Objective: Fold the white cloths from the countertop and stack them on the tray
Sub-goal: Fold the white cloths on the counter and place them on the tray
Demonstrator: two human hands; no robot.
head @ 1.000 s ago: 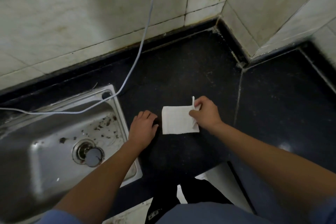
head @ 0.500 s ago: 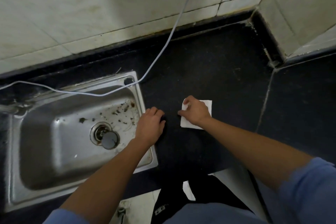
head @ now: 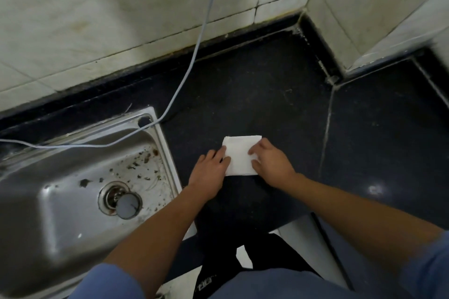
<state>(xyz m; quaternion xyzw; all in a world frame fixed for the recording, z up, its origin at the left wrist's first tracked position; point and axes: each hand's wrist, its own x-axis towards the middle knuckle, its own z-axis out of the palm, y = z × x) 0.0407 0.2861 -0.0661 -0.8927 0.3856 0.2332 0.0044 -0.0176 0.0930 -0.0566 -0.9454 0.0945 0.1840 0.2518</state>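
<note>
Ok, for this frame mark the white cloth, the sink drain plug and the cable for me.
white cloth (head: pixel 240 156): head view, bare middle between the two hands.
sink drain plug (head: pixel 128 206): head view, centre of the round grey cap.
cable (head: pixel 194 57): head view, stretch hanging down in front of the wall tiles.

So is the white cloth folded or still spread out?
Folded: the white cloth lies flat on the countertop as a small rectangle, left hand and right hand pressing its sides.

Pale stained wall tiles (head: pixel 97 19) met a dark counter (head: pixel 255 94) in a corner. A steel sink (head: pixel 60 213), speckled with debris, sat left; a grey cable (head: pixel 194 56) trailed across it.
</note>
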